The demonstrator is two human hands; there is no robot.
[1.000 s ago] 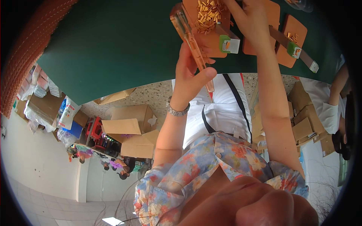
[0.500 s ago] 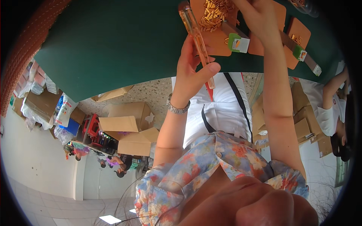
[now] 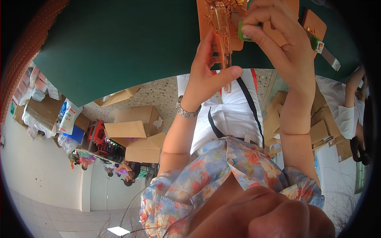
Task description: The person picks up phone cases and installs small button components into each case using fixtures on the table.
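Observation:
My left hand [image 3: 207,79] holds a clear, orange-tinted plastic case [image 3: 223,39] upright on its edge, thumb on the near side and fingers behind it. My right hand [image 3: 291,51] pinches the green end piece [image 3: 241,31] of a flat strip between thumb and fingers, just right of the case. Behind the case lies an orange-brown board [image 3: 203,20] with a heap of small gold-coloured pieces [image 3: 237,5], partly hidden by my hands. Farther right, a second flat metal strip [image 3: 330,58] with a green-and-white piece lies by a smaller board [image 3: 320,23] with a few gold pieces.
The dark green tabletop [image 3: 119,47] stretches left, its near edge curving above my lap. Below stand open cardboard boxes [image 3: 129,119], left and right. Another person's white sleeve [image 3: 343,115] shows at the far right.
My right hand has come down and nearer, from above the boards to a pinch on the green end piece. The case in my left hand has turned more upright and shifted slightly right.

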